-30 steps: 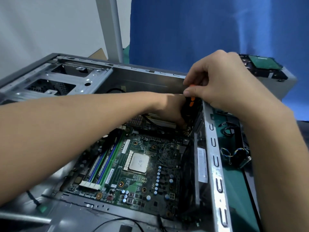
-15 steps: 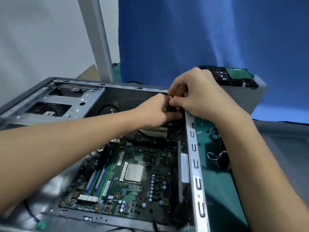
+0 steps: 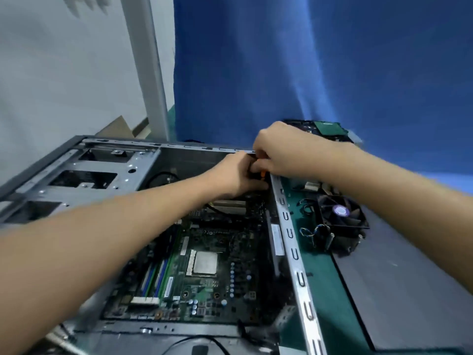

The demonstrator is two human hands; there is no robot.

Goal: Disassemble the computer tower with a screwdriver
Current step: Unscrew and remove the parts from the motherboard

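Computer tower (image 3: pixel 289 234) lies on its side on a green mat (image 3: pixel 330 290), side panel off, interior facing up. Motherboard (image 3: pixel 204 290) is seated in the floor of the case; bare processor (image 3: pixel 204 262) sits near its middle, memory slots (image 3: pixel 153 278) to its left. Empty drive cage (image 3: pixel 89 175) occupies the far left of the chassis.

Both hands meet at the far right corner of the case, just inside the right rail. Screwdriver (image 3: pixel 262 172) is there, between the 2 hands; only a sliver of orange and black handle shows, while the shaft and tip are hidden.

Right hand (image 3: pixel 286 149) is on top, fingers curled down over the handle's upper end, gripping it. Left hand (image 3: pixel 238 175) reaches in from below and left, fingers wrapped round the dark lower part of the handle, thumb lying along underneath.

On the mat, right of the rail: 1 cooler fan (image 3: pixel 340 219) with loose wires beside it. A grey panel (image 3: pixel 399 290) lies flat further right. A drive (image 3: pixel 330 128) sits beyond the hands, against the blue curtain (image 3: pixel 307 73).
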